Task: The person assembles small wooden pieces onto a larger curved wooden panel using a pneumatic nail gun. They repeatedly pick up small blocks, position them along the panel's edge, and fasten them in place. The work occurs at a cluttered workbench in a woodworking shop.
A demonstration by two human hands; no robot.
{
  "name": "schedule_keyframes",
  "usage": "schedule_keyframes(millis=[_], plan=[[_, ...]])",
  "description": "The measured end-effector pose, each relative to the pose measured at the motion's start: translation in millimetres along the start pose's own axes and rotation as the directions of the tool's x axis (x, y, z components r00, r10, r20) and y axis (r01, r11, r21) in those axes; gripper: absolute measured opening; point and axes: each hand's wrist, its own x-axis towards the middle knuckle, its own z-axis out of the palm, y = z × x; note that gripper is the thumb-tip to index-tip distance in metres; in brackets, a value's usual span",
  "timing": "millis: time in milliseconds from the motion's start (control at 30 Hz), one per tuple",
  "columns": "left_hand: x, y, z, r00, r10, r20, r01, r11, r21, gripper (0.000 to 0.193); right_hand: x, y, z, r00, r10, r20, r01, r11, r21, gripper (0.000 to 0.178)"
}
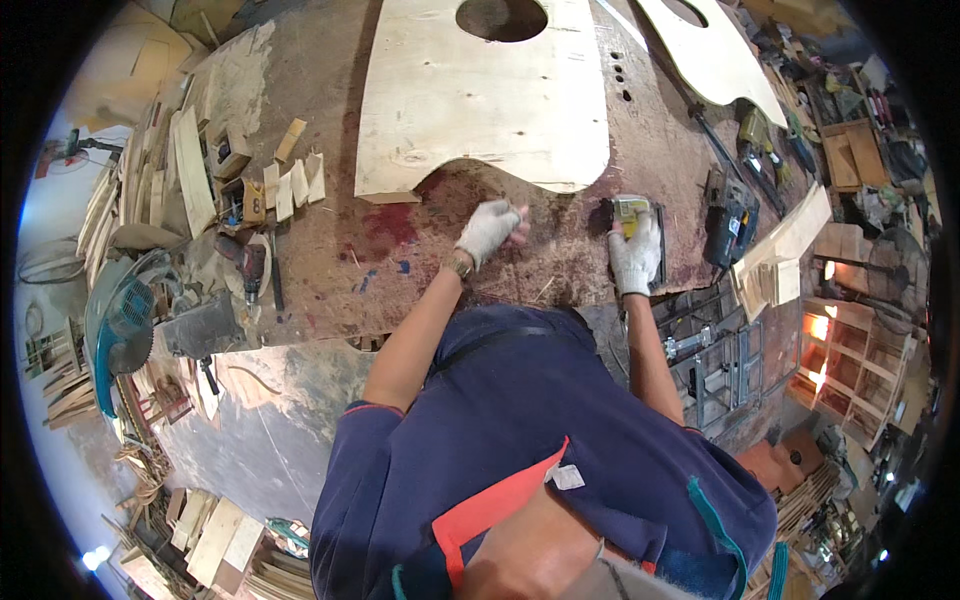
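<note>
My left hand point(490, 232), in a white glove with bare fingertips, hovers over or rests on the workbench point(330, 235). Its fingers are curled together, and whatever they may hold is too small to make out. My right hand point(637, 255), also gloved, closes over a small yellow-labelled object point(628, 208) with a dark edge; the palm hides most of it, so its kind is unclear. Beyond both hands lies a pale plywood panel point(480, 110) with an oval hole and a wavy near edge. The left hand is just short of that edge.
A second curved plywood panel point(715, 55) lies at the far right. Nearby on the right are a black power tool point(732, 218) and wood offcuts point(785, 255). At left sit a drill point(243, 262), a teal circular saw point(125, 320) and small wood blocks point(290, 187).
</note>
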Motion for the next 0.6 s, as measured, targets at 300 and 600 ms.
schedule_keyframes(millis=[300, 600], plan=[[-62, -108, -68, 0.969, -0.038, -0.244, 0.041, 0.999, 0.007, 0.035, -37, 48, 42, 0.999, -0.035, 0.017, 0.038, 0.977, -0.208, 0.059], [-91, -123, -240, 0.351, 0.383, -0.855, 0.106, 0.891, 0.442, 0.028, 80, 35, 21, 0.967, -0.118, -0.227, 0.129, 0.991, 0.035, 0.045]])
